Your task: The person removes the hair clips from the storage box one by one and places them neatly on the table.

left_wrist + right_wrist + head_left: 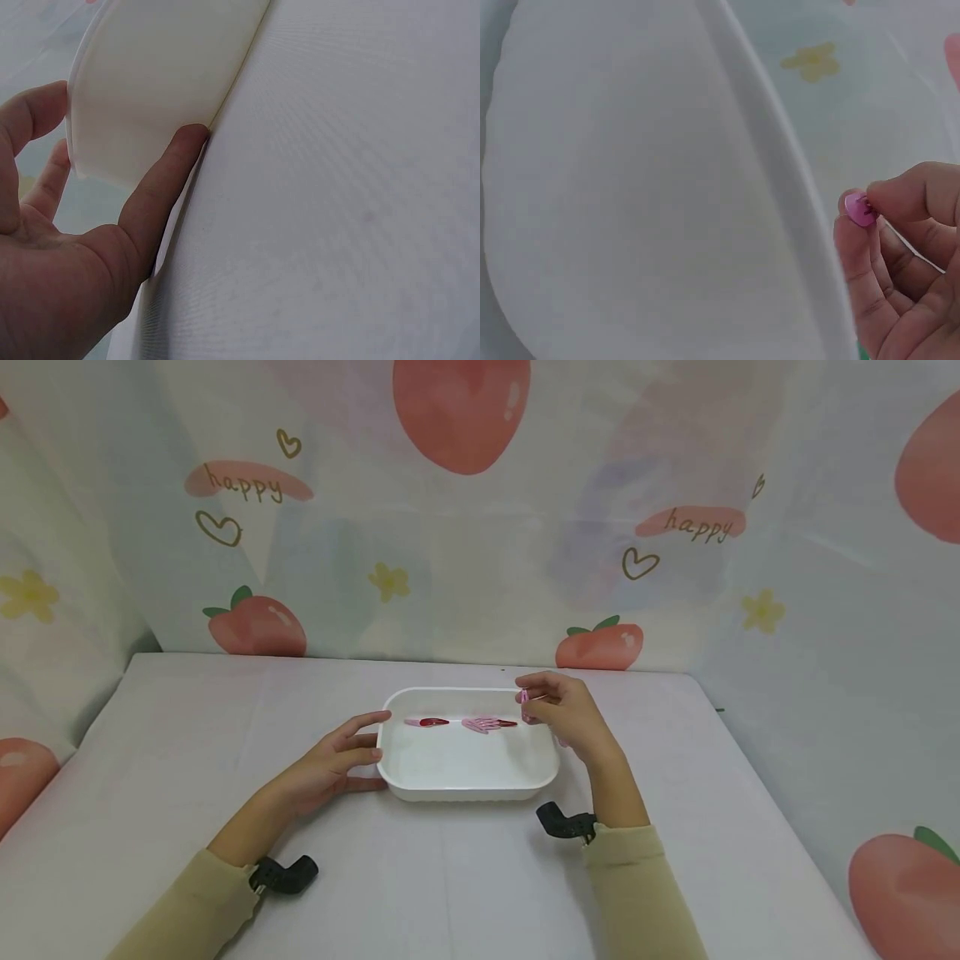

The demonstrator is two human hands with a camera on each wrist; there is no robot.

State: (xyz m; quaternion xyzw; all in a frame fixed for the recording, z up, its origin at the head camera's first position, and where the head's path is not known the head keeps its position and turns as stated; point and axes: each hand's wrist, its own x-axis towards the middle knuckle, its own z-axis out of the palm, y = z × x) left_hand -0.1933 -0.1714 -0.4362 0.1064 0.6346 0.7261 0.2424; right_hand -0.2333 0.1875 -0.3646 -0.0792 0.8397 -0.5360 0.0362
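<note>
A white tray [465, 766] sits on the table, its near side facing me. Toward the tray's far side lie several pink and red hair clips [480, 724], end to end in a rough row. At the tray's left end, my left hand [322, 770] touches the rim and outer wall with spread fingertips; in the left wrist view its thumb [169, 176] rests low against the wall. Above the tray's right end, my right hand [566, 714] pinches a pink hair clip [860, 211] between thumb and fingers. Part of that clip is hidden by the fingertips.
A white cloth covers the table [450, 877]. Behind it hangs a patterned curtain [465, 543] with printed fruit and flowers. Black wrist mounts [288, 875] stick out from both sleeves.
</note>
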